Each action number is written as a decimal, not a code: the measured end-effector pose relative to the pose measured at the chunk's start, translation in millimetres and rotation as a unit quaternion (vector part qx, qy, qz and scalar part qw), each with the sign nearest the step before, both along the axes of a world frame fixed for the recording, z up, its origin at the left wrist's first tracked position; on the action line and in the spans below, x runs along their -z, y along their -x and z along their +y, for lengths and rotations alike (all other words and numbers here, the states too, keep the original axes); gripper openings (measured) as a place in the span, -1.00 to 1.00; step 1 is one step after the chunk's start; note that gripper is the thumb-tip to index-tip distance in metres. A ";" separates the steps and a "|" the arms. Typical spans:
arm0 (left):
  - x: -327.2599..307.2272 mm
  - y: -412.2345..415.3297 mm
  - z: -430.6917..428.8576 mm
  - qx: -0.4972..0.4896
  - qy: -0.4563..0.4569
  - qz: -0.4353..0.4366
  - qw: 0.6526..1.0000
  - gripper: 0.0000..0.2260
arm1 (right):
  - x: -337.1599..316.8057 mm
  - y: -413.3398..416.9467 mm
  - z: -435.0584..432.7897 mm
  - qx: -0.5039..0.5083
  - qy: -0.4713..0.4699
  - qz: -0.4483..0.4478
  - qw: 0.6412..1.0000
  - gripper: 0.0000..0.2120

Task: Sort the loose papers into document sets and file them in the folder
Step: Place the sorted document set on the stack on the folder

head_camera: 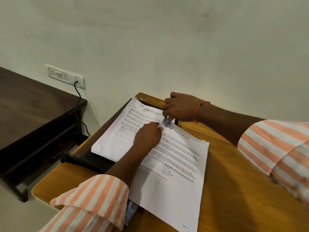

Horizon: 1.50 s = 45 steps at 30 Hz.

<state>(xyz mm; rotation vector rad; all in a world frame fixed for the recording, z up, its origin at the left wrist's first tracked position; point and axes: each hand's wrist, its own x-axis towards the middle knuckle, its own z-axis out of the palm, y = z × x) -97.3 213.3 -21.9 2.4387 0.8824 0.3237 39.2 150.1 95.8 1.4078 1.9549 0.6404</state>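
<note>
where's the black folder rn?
Head view, left of centre: the black folder lies on the orange-brown wooden desk, under the white paper stack, just left of the left hand.

Sleeves: peach-orange and white stripes
Papers: white, black print, grey table rows
Folder: black
Desk: warm orange-brown wood
Side table, left of frame: dark brown
Wall, upper half of frame: pale off-white, faint green cast
Socket plate: white
Cable: black
Wrist thread: red
Small object, centre of frame: blue
</note>
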 end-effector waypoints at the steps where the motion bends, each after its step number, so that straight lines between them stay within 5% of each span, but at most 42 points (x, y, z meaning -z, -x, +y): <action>1: 0.3 -0.3 0.1 0.002 -0.003 0.003 1.000 -0.63 | 0.7 -1.2 -0.7 -0.002 -0.003 -0.003 1.000 -0.68; 16: -0.4 0.0 1.3 -0.003 0.020 -0.018 1.000 -0.64 | -0.1 1.6 -1.8 0.035 0.024 -0.036 0.998 -0.46; 35: -7.0 4.7 1.1 -0.010 0.142 -0.048 0.989 -0.60 | -9.5 -11.3 -4.1 0.106 -0.007 -0.025 0.994 -0.58; 45: -18.9 8.3 2.8 -0.035 0.282 -0.076 0.956 -0.55 | 9.3 -29.1 3.3 0.224 -0.050 0.110 0.967 -0.63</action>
